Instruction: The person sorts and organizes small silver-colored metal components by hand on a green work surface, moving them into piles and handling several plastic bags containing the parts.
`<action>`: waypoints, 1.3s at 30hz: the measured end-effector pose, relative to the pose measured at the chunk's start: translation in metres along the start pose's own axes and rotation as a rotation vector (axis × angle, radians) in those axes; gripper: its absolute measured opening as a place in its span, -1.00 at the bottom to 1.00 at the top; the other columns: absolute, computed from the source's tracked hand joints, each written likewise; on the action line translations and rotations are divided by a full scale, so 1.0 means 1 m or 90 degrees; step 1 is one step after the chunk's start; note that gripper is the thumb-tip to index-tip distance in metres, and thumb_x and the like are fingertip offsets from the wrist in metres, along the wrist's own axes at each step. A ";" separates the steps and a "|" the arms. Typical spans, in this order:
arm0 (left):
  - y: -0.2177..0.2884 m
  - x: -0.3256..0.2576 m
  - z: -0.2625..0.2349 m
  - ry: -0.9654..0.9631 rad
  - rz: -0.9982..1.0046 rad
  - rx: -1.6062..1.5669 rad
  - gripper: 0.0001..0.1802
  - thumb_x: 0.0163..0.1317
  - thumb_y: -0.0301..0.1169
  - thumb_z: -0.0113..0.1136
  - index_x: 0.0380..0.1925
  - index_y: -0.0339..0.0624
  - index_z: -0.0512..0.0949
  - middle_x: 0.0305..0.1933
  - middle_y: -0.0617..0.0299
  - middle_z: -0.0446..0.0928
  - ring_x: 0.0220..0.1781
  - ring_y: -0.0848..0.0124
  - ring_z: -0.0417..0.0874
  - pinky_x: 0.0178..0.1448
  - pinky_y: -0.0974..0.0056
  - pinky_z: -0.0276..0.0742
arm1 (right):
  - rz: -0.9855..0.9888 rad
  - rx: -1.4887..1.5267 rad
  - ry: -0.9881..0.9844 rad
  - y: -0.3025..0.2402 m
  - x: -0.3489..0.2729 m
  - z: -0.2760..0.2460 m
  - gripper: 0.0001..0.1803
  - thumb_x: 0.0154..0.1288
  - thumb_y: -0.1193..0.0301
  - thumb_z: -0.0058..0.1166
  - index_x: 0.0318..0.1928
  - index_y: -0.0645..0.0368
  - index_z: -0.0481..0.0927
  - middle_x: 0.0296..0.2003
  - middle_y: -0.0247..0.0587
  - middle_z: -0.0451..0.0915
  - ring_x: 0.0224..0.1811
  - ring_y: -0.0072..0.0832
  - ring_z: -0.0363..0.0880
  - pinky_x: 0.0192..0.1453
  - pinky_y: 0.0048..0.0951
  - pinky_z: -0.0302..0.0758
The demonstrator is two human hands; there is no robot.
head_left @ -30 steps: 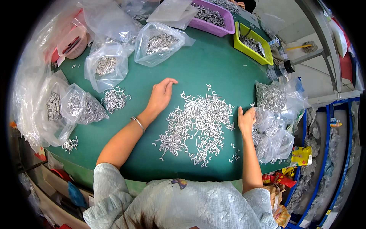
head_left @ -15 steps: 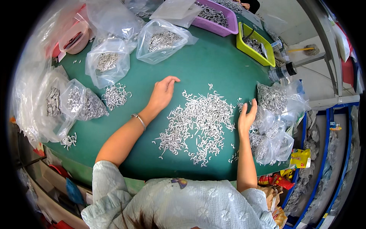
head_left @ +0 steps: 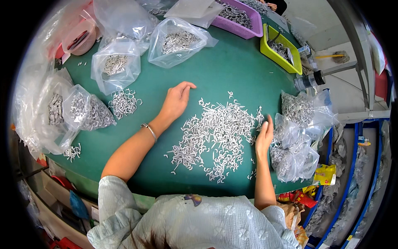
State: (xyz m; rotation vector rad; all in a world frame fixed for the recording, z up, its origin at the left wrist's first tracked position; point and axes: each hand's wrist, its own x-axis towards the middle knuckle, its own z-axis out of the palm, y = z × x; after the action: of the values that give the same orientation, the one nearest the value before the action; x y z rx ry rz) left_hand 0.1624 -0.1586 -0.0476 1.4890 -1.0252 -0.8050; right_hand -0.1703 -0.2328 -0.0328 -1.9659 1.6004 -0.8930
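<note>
A loose, flat pile of small silvery metal pieces [head_left: 222, 133], some curved like hooks and some straight like pins, spreads over the green tabletop. Just right of it, my right hand [head_left: 263, 137] stands on edge, fingers stretched out and palm toward the pile. A narrow strip of pieces [head_left: 259, 116] lies by its fingertips and joins the pile's right side. My left hand [head_left: 177, 100] rests at the pile's upper left, apart from the pieces, its fingers loosely bent and pointing right. Nothing shows in either hand, though the left palm is hidden.
Clear bags of metal parts [head_left: 89, 110] line the left, beside a small heap of metal rings [head_left: 124, 103]. More open bags [head_left: 178, 41] stand at the back. A purple basket [head_left: 242, 31] and a yellow-green basket [head_left: 282, 60] hold parts. Filled bags [head_left: 296, 137] and a bottle [head_left: 309, 80] flank the right.
My right hand has drawn slightly nearer to me, and its fingers are closer together. More of the strip beside the pile shows beyond its fingertips. The left hand stays in place.
</note>
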 end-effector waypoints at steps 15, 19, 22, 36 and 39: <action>0.001 -0.002 -0.001 -0.003 0.000 -0.023 -0.78 0.41 -0.44 -0.08 -0.15 -0.25 0.56 -0.67 0.41 0.24 -0.60 0.65 0.20 -0.52 0.42 0.16 | -0.139 -0.872 0.047 0.018 -0.007 -0.044 -0.53 0.21 0.40 -0.04 0.14 0.25 0.44 0.17 -0.23 0.40 0.15 -0.28 0.37 0.14 -0.15 0.27; -0.006 0.000 -0.001 0.005 0.039 0.007 -0.78 0.41 -0.45 -0.09 -0.15 -0.25 0.56 -0.67 0.41 0.23 -0.60 0.66 0.19 -0.53 0.42 0.15 | -0.184 -1.030 -0.085 0.020 0.005 -0.055 -0.56 0.26 0.41 -0.12 0.15 0.27 0.45 0.09 -0.19 0.40 0.14 -0.34 0.34 0.11 -0.35 0.27; -0.005 0.000 -0.001 0.011 0.039 0.005 -0.78 0.41 -0.44 -0.09 -0.15 -0.25 0.56 -0.67 0.42 0.22 -0.61 0.66 0.17 -0.54 0.42 0.14 | -0.291 -1.156 -0.259 0.003 0.021 -0.061 -0.59 0.28 0.37 -0.11 0.07 0.26 0.55 0.03 -0.22 0.44 0.15 -0.29 0.32 0.24 -0.23 0.16; 0.000 0.000 0.000 -0.011 -0.005 -0.029 -0.78 0.40 -0.45 -0.09 -0.17 -0.25 0.56 -0.69 0.34 0.25 -0.65 0.57 0.22 -0.54 0.33 0.17 | -0.216 -1.196 -0.360 0.033 0.054 -0.027 -0.49 0.27 0.32 -0.06 0.15 0.39 0.40 -0.08 -0.21 0.63 0.07 -0.35 0.44 0.12 -0.41 0.23; -0.001 0.000 -0.001 0.005 0.007 -0.010 -0.78 0.37 -0.45 -0.08 -0.20 -0.25 0.58 -0.73 0.14 0.35 -0.71 0.40 0.32 -0.53 0.19 0.26 | -0.034 -1.022 -0.405 -0.017 0.044 -0.020 -0.42 0.27 0.36 -0.06 0.22 0.49 0.31 0.05 0.05 0.55 0.17 -0.17 0.41 0.25 -0.28 0.24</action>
State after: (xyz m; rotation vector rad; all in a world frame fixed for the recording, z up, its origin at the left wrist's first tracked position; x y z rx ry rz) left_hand 0.1632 -0.1582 -0.0483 1.4713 -1.0178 -0.7968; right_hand -0.1682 -0.2704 0.0010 -2.6316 1.9061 1.4274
